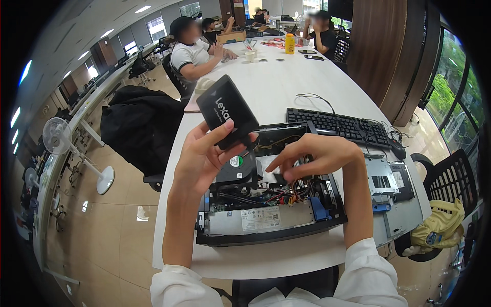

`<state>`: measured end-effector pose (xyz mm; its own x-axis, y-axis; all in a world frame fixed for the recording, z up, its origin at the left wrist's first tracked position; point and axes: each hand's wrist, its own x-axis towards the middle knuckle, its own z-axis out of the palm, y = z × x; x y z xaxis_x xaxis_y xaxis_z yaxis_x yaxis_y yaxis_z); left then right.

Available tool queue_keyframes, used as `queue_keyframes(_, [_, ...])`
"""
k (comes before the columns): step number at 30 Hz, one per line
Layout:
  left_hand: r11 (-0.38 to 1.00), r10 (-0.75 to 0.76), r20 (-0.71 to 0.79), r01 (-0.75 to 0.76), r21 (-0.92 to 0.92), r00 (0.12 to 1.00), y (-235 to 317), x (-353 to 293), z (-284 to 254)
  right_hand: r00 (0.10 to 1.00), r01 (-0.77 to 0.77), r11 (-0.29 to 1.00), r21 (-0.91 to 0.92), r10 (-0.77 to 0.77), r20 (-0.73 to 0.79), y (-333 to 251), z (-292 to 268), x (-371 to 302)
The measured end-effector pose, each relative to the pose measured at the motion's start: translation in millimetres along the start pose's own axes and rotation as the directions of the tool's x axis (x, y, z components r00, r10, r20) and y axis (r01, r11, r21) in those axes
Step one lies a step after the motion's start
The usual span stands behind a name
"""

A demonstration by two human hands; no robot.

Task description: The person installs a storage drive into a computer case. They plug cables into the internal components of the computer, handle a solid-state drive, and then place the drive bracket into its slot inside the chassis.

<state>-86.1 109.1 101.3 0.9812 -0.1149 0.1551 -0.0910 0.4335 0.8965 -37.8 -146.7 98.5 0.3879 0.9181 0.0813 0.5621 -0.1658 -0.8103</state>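
My left hand (207, 153) is closed around a flat black solid-state drive (224, 105), raised over the left part of an opened desktop computer case (276, 225). A black cable (253, 171) hangs from the drive's lower edge toward the case. Above the middle of the case, my right hand (319, 158) has its index finger stretched out and its thumb apart. A small dark piece (279, 178) shows by those fingertips; whether they touch it I cannot tell. Inside the case lie a round black fan (235, 171), coloured wires (291, 198) and a silver power supply (261, 219).
Behind the case are a black keyboard (337, 125) and a mouse (398, 149). Removed metal panels (381, 176) lie on the right side of the white table (266, 82). A yellow bottle (290, 44), a cup (250, 56) and phones (313, 57) stand farther off, with people seated around.
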Motion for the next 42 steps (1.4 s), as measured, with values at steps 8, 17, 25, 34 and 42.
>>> queue_keyframes(8, [0.99,-0.092,0.111,0.103,-0.101,0.99,-5,6,-6,0.991,-0.102,0.987,-0.126,0.113,0.077,2,-12,-8])
queue_keyframes(17, [0.995,-0.063,0.1,0.054,0.089,0.993,-3,-6,12,0.983,0.122,0.986,-0.114,-0.104,0.154,5,-19,-16])
queue_keyframes(25, [0.991,-0.037,0.126,0.021,0.129,0.991,-5,-9,17,0.996,-0.04,0.992,-0.122,0.05,0.08,-9,-12,-20])
queue_keyframes(34, [0.984,-0.005,0.132,-0.019,0.178,0.991,-10,-12,25,0.98,-0.186,0.95,-0.251,0.162,-0.114,-15,-2,-16])
queue_keyframes(42, [0.984,0.104,0.077,-0.114,0.138,0.992,-18,-23,37,0.909,-0.352,0.932,-0.088,0.317,-0.272,-18,-3,-7])
